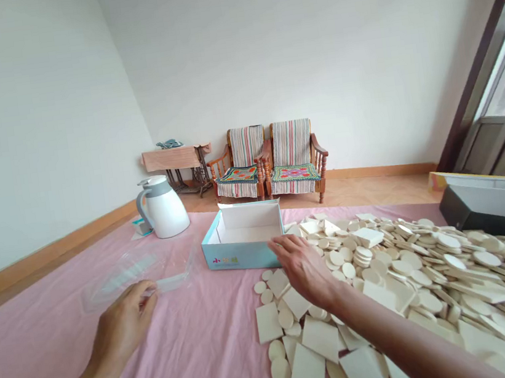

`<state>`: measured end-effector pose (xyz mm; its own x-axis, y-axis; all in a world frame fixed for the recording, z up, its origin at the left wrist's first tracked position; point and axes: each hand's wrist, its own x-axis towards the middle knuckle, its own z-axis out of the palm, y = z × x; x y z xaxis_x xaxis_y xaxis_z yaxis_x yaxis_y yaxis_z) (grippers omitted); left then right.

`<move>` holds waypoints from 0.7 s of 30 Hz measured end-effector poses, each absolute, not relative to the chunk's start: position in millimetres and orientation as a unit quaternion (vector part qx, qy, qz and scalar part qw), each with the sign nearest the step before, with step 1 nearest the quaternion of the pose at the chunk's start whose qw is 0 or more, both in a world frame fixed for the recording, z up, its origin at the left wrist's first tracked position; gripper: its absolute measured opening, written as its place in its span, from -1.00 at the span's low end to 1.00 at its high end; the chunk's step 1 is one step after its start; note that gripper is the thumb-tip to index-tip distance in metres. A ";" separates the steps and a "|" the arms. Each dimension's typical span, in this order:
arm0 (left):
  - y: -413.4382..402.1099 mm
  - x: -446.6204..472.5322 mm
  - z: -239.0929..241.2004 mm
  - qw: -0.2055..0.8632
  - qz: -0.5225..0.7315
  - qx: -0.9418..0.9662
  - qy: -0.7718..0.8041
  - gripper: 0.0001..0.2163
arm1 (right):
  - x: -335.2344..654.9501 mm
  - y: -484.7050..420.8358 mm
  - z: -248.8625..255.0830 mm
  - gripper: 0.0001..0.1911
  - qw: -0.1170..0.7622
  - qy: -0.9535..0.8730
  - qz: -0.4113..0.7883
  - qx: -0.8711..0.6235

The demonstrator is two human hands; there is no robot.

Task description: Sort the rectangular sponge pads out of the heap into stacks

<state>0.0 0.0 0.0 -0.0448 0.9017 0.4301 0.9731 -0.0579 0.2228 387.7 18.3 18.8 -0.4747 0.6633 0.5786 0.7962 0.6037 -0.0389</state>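
My right hand (304,268) reaches over the near right corner of a light-blue open box (243,256), fingers stretched out and apart, seemingly touching its edge. White walls show inside the box, and coloured lettering marks its front. Beneath and beside that hand spreads a heap of pale wooden pieces (316,338), both round discs and flat squares. To the left, my left hand (128,320) hovers with loosely curled fingers and a gap to the thumb; I see nothing held. Just beyond it lies crumpled clear plastic packaging (137,269); whether the fingertips touch it is unclear.
A pink cloth (195,357) lies under everything. A white and grey thermos jug (166,209) stands at the back left beside a small blue box (143,227). On the right is a black and white open box (492,207). Two wooden armchairs (292,153) stand by the wall.
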 end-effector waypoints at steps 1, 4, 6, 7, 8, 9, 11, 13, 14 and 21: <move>-2.9 -1.8 -0.8 0.068 -0.250 -0.684 -0.682 -0.79 | 373.6 30.1 17.1 -0.52 0.264 -0.852 -0.126 -0.434; -10.3 -6.2 -4.7 0.058 -0.263 -0.673 -0.689 -0.79 | 347.8 51.7 9.6 -0.55 0.205 -0.847 -0.131 -0.472; -13.6 -7.9 -8.4 0.051 -0.268 -0.671 -0.689 -0.79 | 340.8 61.1 6.2 -0.67 0.171 -0.836 -0.118 -0.508; -14.7 -8.1 -10.2 0.047 -0.271 -0.671 -0.688 -0.80 | 339.0 65.9 5.8 -0.72 0.162 -0.830 -0.110 -0.523; -15.4 -7.7 -11.7 0.044 -0.274 -0.672 -0.687 -0.80 | 337.6 71.1 6.2 -0.74 0.158 -0.825 -0.105 -0.532; -15.8 -6.5 -12.9 0.039 -0.276 -0.674 -0.684 -0.80 | 336.5 76.8 7.4 -0.75 0.159 -0.822 -0.103 -0.537; -15.7 -2.1 -14.0 0.026 -0.278 -0.679 -0.679 -0.80 | 334.2 89.5 11.0 -0.75 0.168 -0.818 -0.103 -0.540; -14.2 4.0 -13.8 0.013 -0.279 -0.686 -0.671 -0.80 | 331.5 103.0 14.5 -0.75 0.174 -0.815 -0.104 -0.542; -12.8 7.1 -13.7 0.009 -0.278 -0.690 -0.668 -0.80 | 329.8 109.6 15.6 -0.75 0.177 -0.814 -0.104 -0.544; 6.5 13.8 -21.1 0.051 -0.253 -0.701 -0.665 -0.81 | 316.7 136.8 6.5 -0.73 0.180 -0.818 -0.099 -0.538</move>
